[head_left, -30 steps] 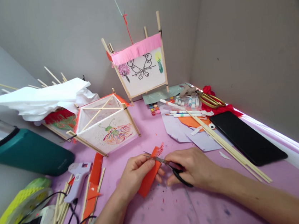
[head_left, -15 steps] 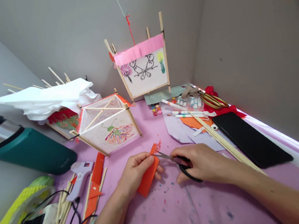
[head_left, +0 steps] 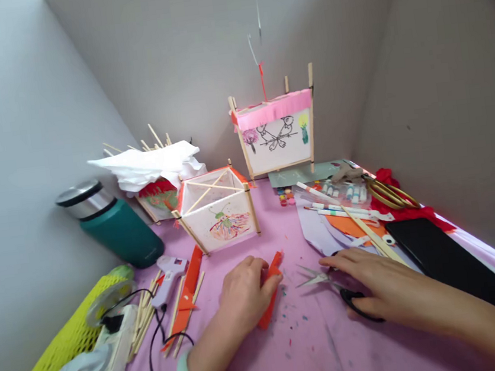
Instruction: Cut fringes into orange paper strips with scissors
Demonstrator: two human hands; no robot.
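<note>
My left hand (head_left: 247, 292) is closed on a strip of orange paper (head_left: 268, 311), its thumb along the right edge. The strip looks narrow and tilted low over the pink tabletop; its upper end pokes out past my fingers. To the right, my right hand (head_left: 370, 284) holds black-handled scissors (head_left: 314, 276) by the loops. Their blades are spread apart and point left toward the paper, not touching it. Behind the hands stands a paper lantern (head_left: 229, 226) with a stick frame and a butterfly-like drawing.
A lantern with pink fringe (head_left: 275, 111) hangs at the back. On the left are a green bottle (head_left: 121, 232), a glue gun (head_left: 168, 278), wooden sticks (head_left: 144, 319) and orange strips (head_left: 190, 293). On the right lie markers (head_left: 343, 207), paper sheets and a black phone (head_left: 445, 270).
The scissors have come away from the orange paper and their blades have opened wider. The paper has turned to a narrower view. The whole scene has shifted as my head moved.
</note>
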